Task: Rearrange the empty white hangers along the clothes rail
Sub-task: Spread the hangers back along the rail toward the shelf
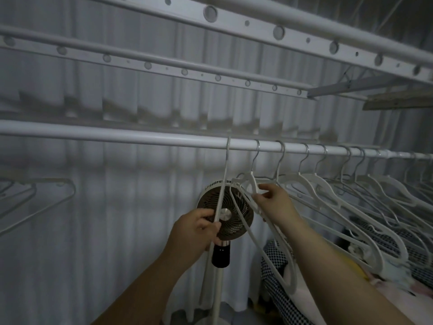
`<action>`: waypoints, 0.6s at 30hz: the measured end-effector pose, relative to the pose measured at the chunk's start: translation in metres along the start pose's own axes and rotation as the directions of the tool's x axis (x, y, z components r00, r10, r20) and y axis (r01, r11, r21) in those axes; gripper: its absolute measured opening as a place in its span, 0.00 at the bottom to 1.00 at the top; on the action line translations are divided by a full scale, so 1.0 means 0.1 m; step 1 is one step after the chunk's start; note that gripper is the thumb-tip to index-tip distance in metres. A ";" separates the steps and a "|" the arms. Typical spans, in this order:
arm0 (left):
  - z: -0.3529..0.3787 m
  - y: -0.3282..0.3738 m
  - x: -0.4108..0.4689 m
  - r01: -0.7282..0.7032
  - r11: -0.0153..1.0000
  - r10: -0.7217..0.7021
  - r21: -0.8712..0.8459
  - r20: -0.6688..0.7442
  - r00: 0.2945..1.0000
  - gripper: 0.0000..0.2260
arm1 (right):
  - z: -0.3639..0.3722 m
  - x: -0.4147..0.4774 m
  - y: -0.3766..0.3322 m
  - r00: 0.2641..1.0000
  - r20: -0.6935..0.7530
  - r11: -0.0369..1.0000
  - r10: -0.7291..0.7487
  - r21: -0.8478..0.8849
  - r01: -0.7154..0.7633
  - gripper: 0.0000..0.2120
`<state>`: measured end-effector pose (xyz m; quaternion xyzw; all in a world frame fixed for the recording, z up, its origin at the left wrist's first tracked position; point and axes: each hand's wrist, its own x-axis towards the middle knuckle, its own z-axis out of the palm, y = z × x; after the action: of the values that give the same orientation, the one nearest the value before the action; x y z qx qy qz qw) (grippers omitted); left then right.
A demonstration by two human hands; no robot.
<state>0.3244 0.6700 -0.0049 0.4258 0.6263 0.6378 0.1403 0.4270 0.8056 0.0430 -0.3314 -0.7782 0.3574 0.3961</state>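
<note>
Head view: left hand (195,231) clamps fingers round one white plastic hanger (223,184), right hand (274,204) pinches the next hanger (253,184); other white hangers (321,186) hang bunched rightward.

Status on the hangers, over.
Left hand grips edge-on hanger on rail. Right hand pinches neighbouring hanger. Fan stands behind them.

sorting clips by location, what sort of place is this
Probably a home laundry-drying or wardrobe corner: a long clothes rail carries a row of empty white hangers, perforated drying bars run overhead, and a standing fan sits in front of pale curtains.
</note>
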 end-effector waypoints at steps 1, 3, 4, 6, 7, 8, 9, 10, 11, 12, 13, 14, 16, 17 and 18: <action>-0.03 0.00 -0.01 0.001 1.000 0.000 0.019 -0.015 1.000 0.08 | -0.04 -0.02 -0.05 1.000 -0.013 0.999 -0.015 -0.031 0.014 0.19; -0.16 0.02 -0.05 -0.017 0.999 0.020 0.049 -0.071 0.997 0.07 | -0.14 -0.07 -0.19 0.994 -0.086 0.997 -0.067 -0.052 0.063 0.20; -0.25 0.04 -0.07 -0.034 0.996 0.043 0.083 -0.110 0.993 0.05 | -0.18 -0.10 -0.30 0.985 -0.141 0.995 -0.095 -0.014 0.094 0.19; -0.47 0.07 -0.14 -0.073 0.984 0.104 0.164 -0.191 0.976 0.07 | -0.19 -0.18 -0.54 0.968 -0.193 0.982 -0.162 0.063 0.177 0.17; -0.60 0.09 -0.19 -0.098 0.977 0.141 0.190 -0.232 0.962 0.09 | -0.13 -0.23 -0.67 0.966 -0.164 0.975 -0.198 0.072 0.212 0.15; -0.74 0.12 -0.25 -0.125 0.969 0.183 0.215 -0.276 0.944 0.11 | -0.02 -0.28 -0.78 0.966 -0.109 0.966 -0.235 0.081 0.244 0.14; -0.89 0.14 -0.31 -0.145 0.956 0.226 0.256 -0.322 0.919 0.12 | 0.12 -0.33 -0.89 0.962 -0.050 0.957 -0.268 0.100 0.272 0.13; -1.07 0.16 -0.37 -0.143 0.940 0.258 0.310 -0.370 0.893 0.13 | 0.30 -0.38 -0.99 0.954 0.006 0.947 -0.300 0.123 0.297 0.11; -1.26 0.17 -0.43 -0.121 0.925 0.277 0.360 -0.420 0.864 0.13 | 0.49 -0.44 -1.09 0.942 0.060 0.936 -0.330 0.148 0.319 0.10; -1.45 0.17 -0.50 -0.089 0.914 0.285 0.395 -0.473 0.834 0.13 | 0.68 -0.50 -1.18 0.927 0.118 0.927 -0.355 0.177 0.332 0.08; -1.65 0.18 -0.58 -0.061 0.905 0.297 0.420 -0.524 0.798 0.12 | 0.87 -0.56 -1.27 0.910 0.180 0.918 -0.374 0.213 0.335 0.07; -1.84 0.18 -0.66 -0.043 0.897 0.317 0.439 -0.573 0.756 0.09 | 1.06 -0.63 -1.37 0.892 0.240 0.912 -0.384 0.250 0.325 0.07; -2.20 0.18 -0.83 -0.016 0.873 0.375 0.487 -0.649 0.662 0.03 | 1.43 -0.80 -1.54 0.862 0.325 0.902 -0.389 0.327 0.284 0.10; -2.36 0.17 -0.90 0.011 0.861 0.395 0.508 -0.681 0.616 0.04 | 1.63 -0.88 -1.61 0.855 0.349 0.896 -0.384 0.366 0.253 0.10; -2.51 0.16 -0.98 0.046 0.846 0.409 0.532 -0.701 0.583 0.05 | 1.84 -0.95 -1.67 0.848 0.375 0.894 -0.375 0.388 0.224 0.09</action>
<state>0.2081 0.4270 0.0111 0.1826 0.7140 0.5867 -0.3357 0.2756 0.5880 0.0647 -0.0438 -0.8188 0.4805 0.3111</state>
